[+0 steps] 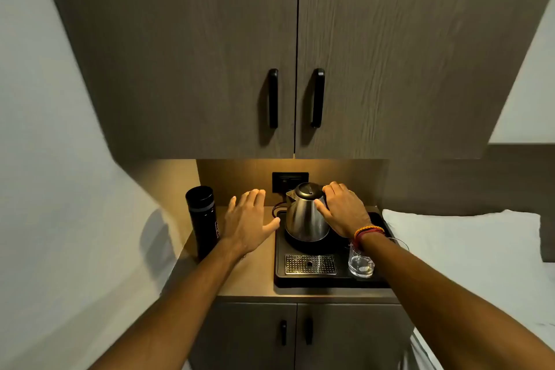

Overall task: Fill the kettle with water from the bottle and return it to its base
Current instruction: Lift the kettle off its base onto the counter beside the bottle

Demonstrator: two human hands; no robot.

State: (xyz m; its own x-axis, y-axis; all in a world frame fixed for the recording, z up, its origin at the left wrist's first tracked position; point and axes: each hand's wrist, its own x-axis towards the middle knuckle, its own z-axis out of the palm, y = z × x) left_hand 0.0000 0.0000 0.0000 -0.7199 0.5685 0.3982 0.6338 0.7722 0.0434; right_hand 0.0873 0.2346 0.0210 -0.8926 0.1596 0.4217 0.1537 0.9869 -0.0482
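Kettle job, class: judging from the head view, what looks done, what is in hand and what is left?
Done: nothing visible; the steel kettle sits on its base with the lid down, and the black bottle stands capped. In hand: the right hand wraps the kettle's handle side, while the left hand hovers open between bottle and kettle. Left: lifting, opening, pouring, returning.
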